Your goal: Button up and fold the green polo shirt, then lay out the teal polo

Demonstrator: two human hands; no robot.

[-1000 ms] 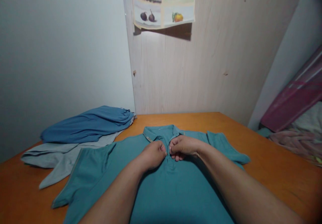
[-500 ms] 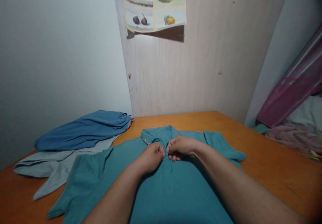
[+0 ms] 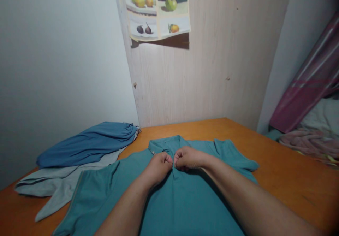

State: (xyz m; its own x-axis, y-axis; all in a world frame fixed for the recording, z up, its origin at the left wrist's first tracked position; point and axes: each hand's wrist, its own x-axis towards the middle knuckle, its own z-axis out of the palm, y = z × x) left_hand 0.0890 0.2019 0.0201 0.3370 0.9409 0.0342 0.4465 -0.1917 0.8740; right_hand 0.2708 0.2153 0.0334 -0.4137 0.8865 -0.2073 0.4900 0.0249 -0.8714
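A teal collared shirt [image 3: 190,200] lies spread front side up, its collar at the far side and its short sleeves out to both sides. At the front opening below the collar, my left hand [image 3: 161,165] pinches the left edge of the placket. Close beside it, my right hand [image 3: 188,158] is closed on the right edge, fingers curled. The two hands nearly meet over the opening. Whatever button lies between the fingertips is hidden. Small buttons show on the left collar point.
The shirt rests on an orange-brown table [image 3: 280,179]. At the left lie a folded blue garment [image 3: 87,144] and a grey garment [image 3: 50,183] beneath it. Fruit pictures [image 3: 159,13] hang on the back wall. A pink curtain [image 3: 304,87] and heaped cloth [image 3: 304,140] are at the right.
The view has tilted up slightly. Both hands stay at the placket with their grip; the right hand's fingers are curled in more tightly.
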